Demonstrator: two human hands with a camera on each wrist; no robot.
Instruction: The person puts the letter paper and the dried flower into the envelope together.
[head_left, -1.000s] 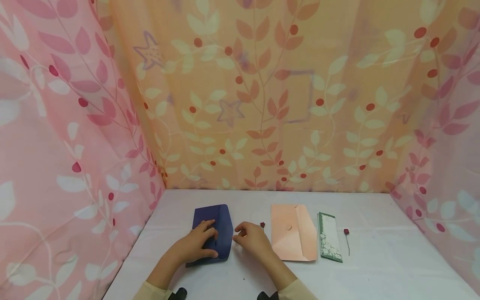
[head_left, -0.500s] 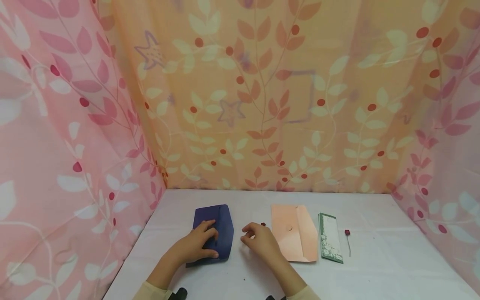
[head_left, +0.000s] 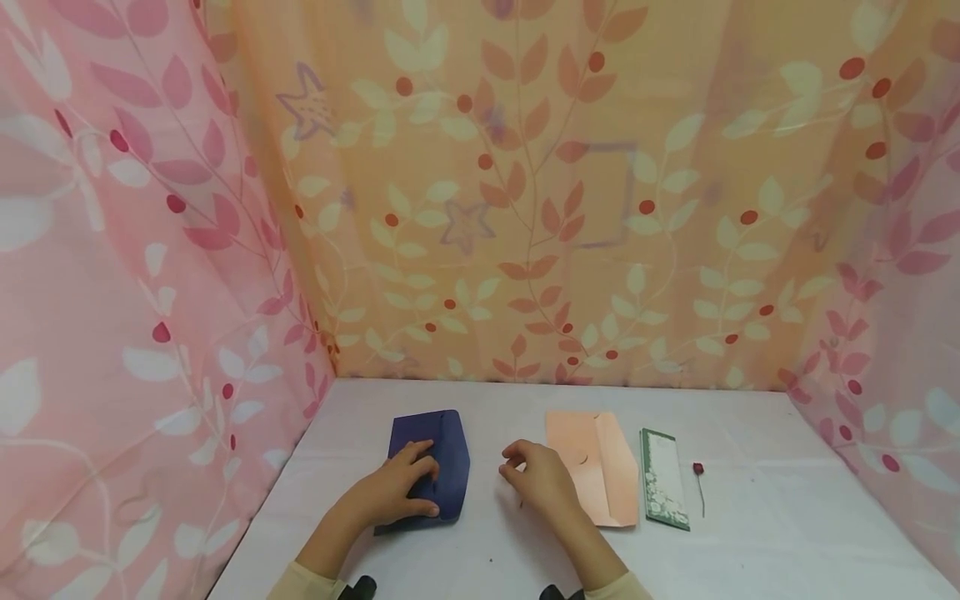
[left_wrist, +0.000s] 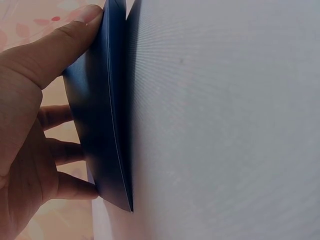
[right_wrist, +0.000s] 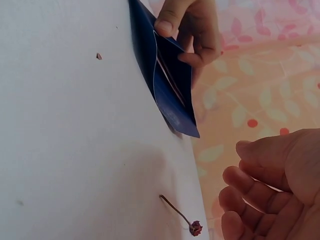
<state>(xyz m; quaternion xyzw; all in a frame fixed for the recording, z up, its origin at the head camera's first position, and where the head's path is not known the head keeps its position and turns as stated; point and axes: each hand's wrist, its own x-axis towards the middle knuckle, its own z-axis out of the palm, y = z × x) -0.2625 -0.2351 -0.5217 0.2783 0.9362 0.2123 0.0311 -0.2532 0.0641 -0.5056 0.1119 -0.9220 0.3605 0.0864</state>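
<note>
A navy envelope [head_left: 453,467] lies on the table with its flap open to the right. My left hand [head_left: 393,492] rests on it, fingers spread, thumb and fingertips pressing its upper face. In the right wrist view the envelope's pocket gapes, and a thin pale edge [right_wrist: 170,77] shows inside. My right hand [head_left: 543,479] hovers between the navy envelope and a peach envelope [head_left: 585,458], fingers loosely bent, holding nothing. Beneath it on the table lies a small dried rose [right_wrist: 195,228], mostly hidden from the head view.
To the right of the peach envelope lie a green-edged floral card [head_left: 665,479] and a second dried rose [head_left: 699,470] with a thin stem. A tiny reddish scrap [right_wrist: 99,56] sits on the white table [head_left: 750,517]. Patterned curtains [head_left: 480,208] enclose the table's back and sides.
My right hand has drawn away from the navy envelope's flap toward the right, now over the nearer dried rose and beside the peach envelope. My left hand stays on the navy envelope.
</note>
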